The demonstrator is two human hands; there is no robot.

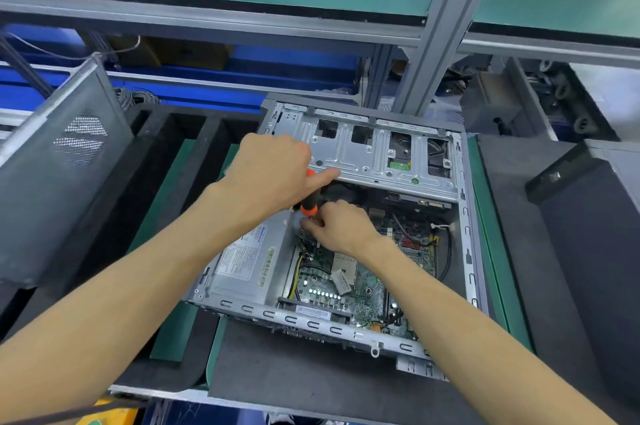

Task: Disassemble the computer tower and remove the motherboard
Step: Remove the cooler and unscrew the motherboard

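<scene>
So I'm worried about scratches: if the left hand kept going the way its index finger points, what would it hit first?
Most likely the metal drive cage: the left hand, gripping the orange-handled screwdriver, points its finger at the cage's near edge, seemingly already touching or almost, though depth is unclear.

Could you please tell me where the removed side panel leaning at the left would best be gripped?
Probably the side panel is best taken by its free upper edge, coming from above: it stands tilted, its lower edge sits down in the black tray, and the flat perforated face offers no hold.
</scene>
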